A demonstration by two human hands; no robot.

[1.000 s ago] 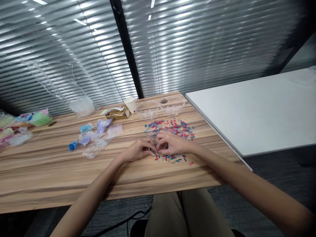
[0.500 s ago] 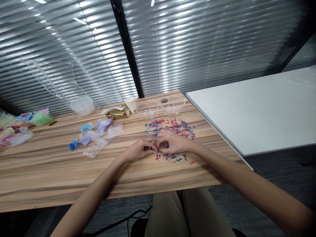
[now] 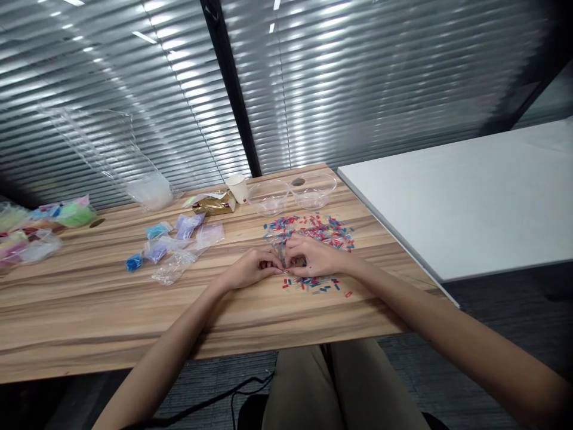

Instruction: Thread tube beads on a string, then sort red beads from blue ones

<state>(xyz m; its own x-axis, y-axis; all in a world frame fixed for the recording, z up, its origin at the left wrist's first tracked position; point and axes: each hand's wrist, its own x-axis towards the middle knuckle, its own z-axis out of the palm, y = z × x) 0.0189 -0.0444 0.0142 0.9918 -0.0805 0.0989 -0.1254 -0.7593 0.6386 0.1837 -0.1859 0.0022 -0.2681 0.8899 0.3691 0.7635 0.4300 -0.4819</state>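
Small red, blue and clear pieces (image 3: 329, 232) lie in a loose pile on the wood-grain table (image 3: 134, 316). At the pile's left side, my left hand (image 3: 257, 267) pinches with thumb and forefinger at something too small to make out. My right hand (image 3: 308, 257) rests over the middle of the pile, its thumb and fingertips pressed together close to the left fingertips. What it grips is also too small to name. Two clear round bowls (image 3: 270, 206) (image 3: 313, 200) stand behind the pile.
A paper cup (image 3: 237, 189) and a gold packet (image 3: 213, 204) stand at the back. Small bags of blue and purple material (image 3: 188, 226) lie left of my hands. Farther left are a clear bag (image 3: 152, 191) and several colourful bags (image 3: 76, 213). A white table (image 3: 470, 197) adjoins on the right.
The fingertips of both hands have shifted very slightly where they meet. Otherwise the hands and the pile look the same.
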